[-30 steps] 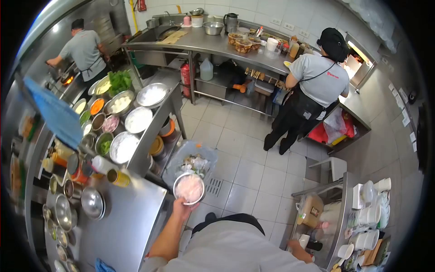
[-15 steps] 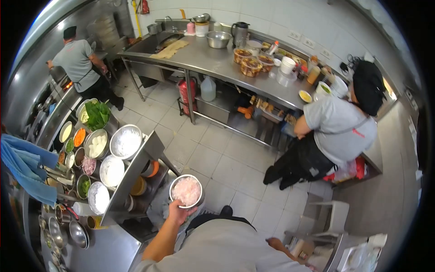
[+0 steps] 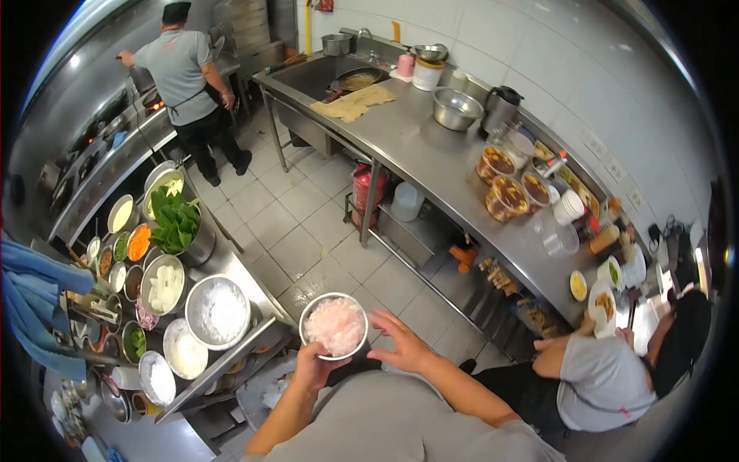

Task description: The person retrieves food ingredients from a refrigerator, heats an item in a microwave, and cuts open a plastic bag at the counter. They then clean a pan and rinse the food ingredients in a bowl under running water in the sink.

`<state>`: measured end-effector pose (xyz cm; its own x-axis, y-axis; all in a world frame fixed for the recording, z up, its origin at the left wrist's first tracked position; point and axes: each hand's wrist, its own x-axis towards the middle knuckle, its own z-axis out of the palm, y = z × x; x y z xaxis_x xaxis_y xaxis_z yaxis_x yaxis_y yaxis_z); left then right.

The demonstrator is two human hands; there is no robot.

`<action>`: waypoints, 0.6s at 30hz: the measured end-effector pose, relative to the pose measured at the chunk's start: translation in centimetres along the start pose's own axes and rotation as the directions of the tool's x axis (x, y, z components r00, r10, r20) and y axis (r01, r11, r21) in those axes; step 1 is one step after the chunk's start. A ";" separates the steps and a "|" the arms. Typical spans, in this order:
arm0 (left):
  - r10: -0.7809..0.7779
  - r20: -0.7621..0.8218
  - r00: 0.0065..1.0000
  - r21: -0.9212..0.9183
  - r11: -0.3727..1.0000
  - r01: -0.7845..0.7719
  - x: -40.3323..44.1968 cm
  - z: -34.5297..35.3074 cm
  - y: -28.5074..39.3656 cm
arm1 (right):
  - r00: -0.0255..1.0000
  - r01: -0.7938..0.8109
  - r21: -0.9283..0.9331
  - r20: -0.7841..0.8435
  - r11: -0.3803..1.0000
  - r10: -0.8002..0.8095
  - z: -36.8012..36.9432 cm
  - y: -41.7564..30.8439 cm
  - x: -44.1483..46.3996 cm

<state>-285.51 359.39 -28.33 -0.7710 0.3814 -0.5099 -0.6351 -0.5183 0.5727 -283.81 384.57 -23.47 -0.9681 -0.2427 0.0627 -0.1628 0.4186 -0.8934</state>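
My left hand [image 3: 312,365] grips the near-left rim of a round metal bowl [image 3: 305,309], thumb over the edge, and holds it up in front of my waist. Pale pink, finely chopped raw-looking food [image 3: 336,326] fills the bowl; I cannot tell its exact kind. To the right of the bowl hovers my right hand [image 3: 400,343], fingers spread, holding nothing. A small gap shows between its fingers and the rim. Left of the bowl stands the steel prep counter, where a bowl of white powder [image 3: 218,311] sits nearest.
More bowls hold leafy greens [image 3: 175,219], shredded carrot [image 3: 139,242] and white pieces [image 3: 165,286]. A blue cloth [image 3: 46,296] hangs at left. Across the tiled floor [image 3: 323,266] runs a long steel table [image 3: 416,138]. One co-worker [image 3: 173,77] stands by the stove; another [image 3: 604,377] holds a dish at right.
My right hand has come up from low at the right to beside the bowl. The view has turned left. The co-worker at right now holds a white dish.
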 end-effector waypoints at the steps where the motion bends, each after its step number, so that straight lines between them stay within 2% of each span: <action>1: 0.024 0.008 1.000 -0.005 1.000 -0.024 1.5 1.7 1.7 | 0.990 0.135 -0.032 0.043 0.990 -0.134 -0.6 0.0 2.5; 3: 0.042 0.001 0.999 -0.041 0.998 -0.042 3.3 5.8 6.3 | 0.978 0.209 -0.096 0.047 0.973 -0.205 -2.7 0.9 7.5; 4: 0.083 0.033 0.996 0.006 0.996 -0.084 4.5 7.2 8.3 | 0.964 0.267 -0.156 0.041 0.951 -0.264 -3.9 0.8 10.0; 6: 0.119 0.096 0.988 0.095 0.987 -0.128 7.8 8.5 11.5 | 0.965 0.264 -0.150 0.041 0.953 -0.260 -6.7 0.7 14.4; 8: 0.080 0.049 0.996 0.084 0.993 -0.084 11.2 10.6 14.9 | 0.968 0.249 -0.128 0.023 0.960 -0.248 -9.0 -0.2 18.6; 9: 0.045 0.011 0.999 0.073 0.996 -0.046 12.9 11.3 16.6 | 0.968 0.248 -0.083 -0.019 0.965 -0.250 -9.8 -0.5 20.8; 11: 0.016 0.059 0.998 0.081 0.996 -0.021 17.3 12.5 19.6 | 0.965 0.251 -0.028 -0.073 0.967 -0.253 -10.9 0.7 25.0; 13: 0.003 -0.057 0.998 0.119 0.993 0.003 21.7 14.8 22.2 | 0.935 0.290 -0.121 -0.175 0.949 -0.308 -12.2 3.1 29.3; 17: 0.122 -0.026 0.992 0.251 0.962 -0.111 31.5 18.5 26.8 | 0.923 0.267 -0.051 -0.273 0.962 -0.271 -16.5 8.8 38.5; 18: 0.103 0.027 0.994 0.215 0.971 -0.107 34.0 18.9 28.6 | 0.895 0.250 -0.105 -0.353 0.962 -0.271 -17.8 10.2 40.9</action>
<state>-330.72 372.00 -17.17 -0.8335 0.3462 -0.4305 -0.5441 -0.3795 0.7482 -328.43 394.43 -22.09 -0.8898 -0.0216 0.4558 -0.4190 0.4343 -0.7974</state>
